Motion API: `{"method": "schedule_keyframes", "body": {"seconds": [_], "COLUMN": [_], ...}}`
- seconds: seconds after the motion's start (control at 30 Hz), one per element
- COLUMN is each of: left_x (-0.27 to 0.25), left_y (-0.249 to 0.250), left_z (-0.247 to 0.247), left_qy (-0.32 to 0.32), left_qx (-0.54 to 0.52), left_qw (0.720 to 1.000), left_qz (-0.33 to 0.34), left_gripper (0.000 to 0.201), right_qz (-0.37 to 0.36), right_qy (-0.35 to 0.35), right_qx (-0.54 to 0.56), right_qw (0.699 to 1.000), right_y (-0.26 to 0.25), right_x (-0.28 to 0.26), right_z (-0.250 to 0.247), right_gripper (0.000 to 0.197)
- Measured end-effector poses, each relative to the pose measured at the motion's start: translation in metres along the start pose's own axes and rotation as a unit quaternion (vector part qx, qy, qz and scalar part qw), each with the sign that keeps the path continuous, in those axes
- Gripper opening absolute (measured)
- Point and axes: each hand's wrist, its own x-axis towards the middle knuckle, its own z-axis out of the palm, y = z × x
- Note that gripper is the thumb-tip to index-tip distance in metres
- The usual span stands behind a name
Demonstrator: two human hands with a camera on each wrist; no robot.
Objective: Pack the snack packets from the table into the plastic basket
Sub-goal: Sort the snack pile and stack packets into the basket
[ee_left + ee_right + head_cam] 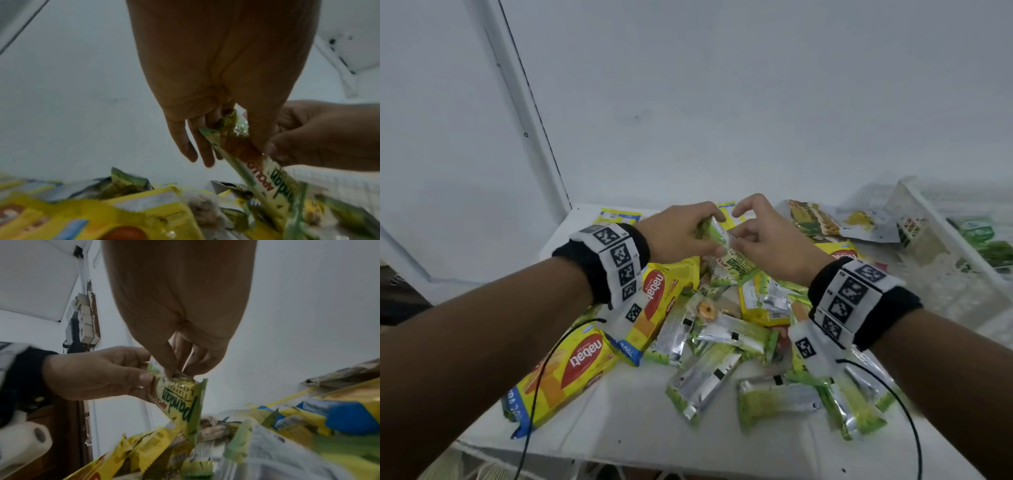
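Both my hands meet above a pile of snack packets on the white table. Between them hangs a green pandan packet, upright, with its lower end over the pile. My left hand grips its top end, fingers curled round it. My right hand pinches the same end from the right. The right wrist view shows my right hand pinching the packet while the left hand holds it from the side. The plastic basket, translucent white, stands at the far right.
Yellow Nabati packets lie at the left of the pile, and several green and silver packets in the middle and right. Green packets lie inside the basket. A white wall stands close behind the table. Cables hang from both wrists.
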Motion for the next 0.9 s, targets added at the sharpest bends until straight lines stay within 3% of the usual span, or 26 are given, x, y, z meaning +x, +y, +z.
{"method": "schedule_keyframes", "body": {"seconds": [0.07, 0.17, 0.3, 0.37, 0.53, 0.6, 0.67, 0.77, 0.9], "left_x": [0.005, 0.004, -0.008, -0.014, -0.018, -0.014, -0.008, -0.004, -0.002], "left_y": [0.0, -0.023, -0.059, -0.073, -0.085, -0.084, -0.085, -0.089, -0.099], "left_z": [-0.003, -0.019, -0.047, -0.052, -0.046, -0.043, -0.041, -0.043, -0.053], "left_qy": [0.014, 0.083, 0.224, 0.254, 0.26, 0.254, 0.244, 0.228, 0.211], "left_qx": [-0.041, -0.07, -0.087, -0.105, -0.137, -0.148, -0.146, -0.159, -0.199], "left_qw": [0.999, 0.992, 0.959, 0.944, 0.936, 0.937, 0.943, 0.948, 0.947], "left_qz": [-0.005, -0.06, -0.152, -0.18, -0.194, -0.187, -0.172, -0.155, -0.138], "left_gripper": [0.03, 0.023, 0.031, 0.03, 0.029, 0.03, 0.033, 0.035, 0.053], "right_qz": [-0.017, -0.016, -0.05, -0.084, -0.159, -0.157, -0.142, -0.123, -0.04], "right_qy": [0.004, 0.005, -0.122, -0.177, -0.284, -0.317, -0.308, -0.291, -0.33], "right_qx": [0.003, -0.058, -0.21, -0.231, -0.309, -0.352, -0.377, -0.349, -0.33], "right_qw": [1.0, 0.998, 0.969, 0.953, 0.894, 0.867, 0.862, 0.882, 0.884], "right_y": [0.004, 0.016, 0.028, 0.024, 0.01, 0.009, 0.011, 0.006, -0.011], "right_x": [0.008, 0.023, 0.048, 0.058, 0.08, 0.086, 0.088, 0.079, 0.063], "right_z": [-0.004, -0.013, -0.016, -0.006, 0.037, 0.052, 0.061, 0.055, 0.02], "right_gripper": [0.03, 0.023, 0.016, 0.023, 0.074, 0.09, 0.091, 0.083, 0.078]}}
